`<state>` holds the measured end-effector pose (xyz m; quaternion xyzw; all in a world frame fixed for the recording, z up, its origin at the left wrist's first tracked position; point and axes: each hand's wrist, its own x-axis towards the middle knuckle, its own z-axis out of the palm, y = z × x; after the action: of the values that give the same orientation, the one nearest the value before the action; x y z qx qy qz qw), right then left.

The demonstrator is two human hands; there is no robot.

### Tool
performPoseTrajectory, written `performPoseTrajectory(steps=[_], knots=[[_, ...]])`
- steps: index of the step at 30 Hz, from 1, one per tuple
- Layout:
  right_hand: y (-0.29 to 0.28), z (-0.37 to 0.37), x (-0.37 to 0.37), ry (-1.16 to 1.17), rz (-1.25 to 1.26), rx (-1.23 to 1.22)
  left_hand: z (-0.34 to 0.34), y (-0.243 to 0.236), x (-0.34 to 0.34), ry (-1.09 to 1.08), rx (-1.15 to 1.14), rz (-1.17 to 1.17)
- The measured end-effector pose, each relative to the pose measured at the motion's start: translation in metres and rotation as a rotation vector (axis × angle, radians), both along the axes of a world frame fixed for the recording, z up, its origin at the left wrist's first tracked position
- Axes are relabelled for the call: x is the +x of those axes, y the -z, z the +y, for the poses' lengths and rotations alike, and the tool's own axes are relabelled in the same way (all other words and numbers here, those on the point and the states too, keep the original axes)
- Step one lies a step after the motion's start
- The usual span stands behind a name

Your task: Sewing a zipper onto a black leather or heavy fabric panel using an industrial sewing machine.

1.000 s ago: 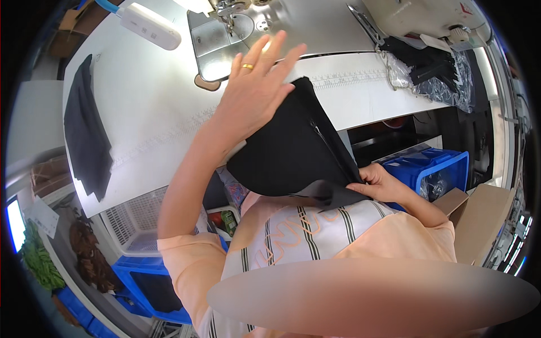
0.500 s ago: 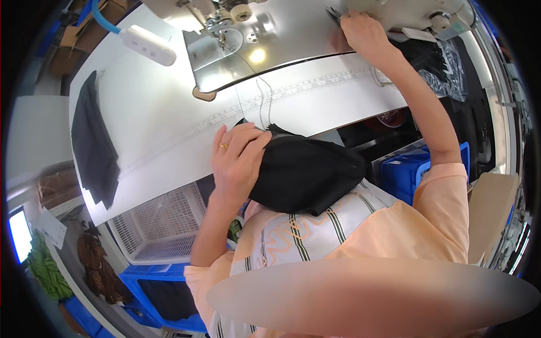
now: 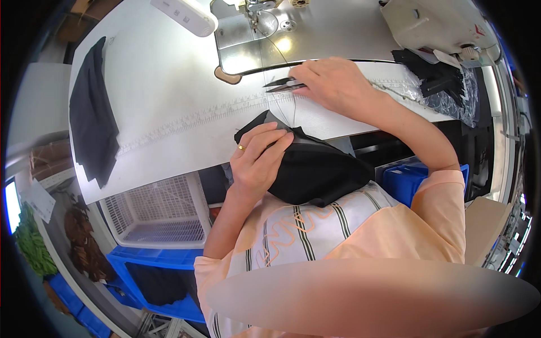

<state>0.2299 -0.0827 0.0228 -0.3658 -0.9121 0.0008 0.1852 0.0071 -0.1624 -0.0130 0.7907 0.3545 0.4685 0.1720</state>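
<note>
My left hand [image 3: 258, 155] is closed on the upper edge of a black cloth piece [image 3: 318, 172], which hangs over the table's front edge toward my lap. In my right hand [image 3: 338, 87] is a pair of thread snips [image 3: 282, 85], blades pointing left over the table. Pale threads [image 3: 282, 107] run from the cloth up past the snips toward the sewing machine's needle area [image 3: 256, 22]. The blades are close to these threads; whether they touch I cannot tell.
Another dark cloth piece [image 3: 93, 118] lies on the white table [image 3: 163, 90] at the left. Black scraps [image 3: 431, 73] and clear plastic [image 3: 465, 101] sit at the right. Below the table are a white basket [image 3: 158, 211] and blue crates [image 3: 163, 259]. A white lamp [image 3: 186, 16] hangs above.
My right hand has come from the machine bed at the upper right down and left, bringing the snips to the threads. My left hand still grips the black cloth.
</note>
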Motion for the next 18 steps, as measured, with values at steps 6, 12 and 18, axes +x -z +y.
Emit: performPoseTrajectory(steps=[6,12,18], knots=[[0.000,0.008,-0.013,0.082,0.185,-0.403,-0.002,0.003,-0.004,0.034,-0.030,-0.003],[-0.019,-0.002,0.025,0.050,-0.031,-0.014,-0.001,-0.005,-0.006,0.056,-0.015,0.006],[0.006,0.019,-0.012,-0.039,0.262,-0.298,-0.008,-0.007,-0.001,-0.124,-0.075,0.203]])
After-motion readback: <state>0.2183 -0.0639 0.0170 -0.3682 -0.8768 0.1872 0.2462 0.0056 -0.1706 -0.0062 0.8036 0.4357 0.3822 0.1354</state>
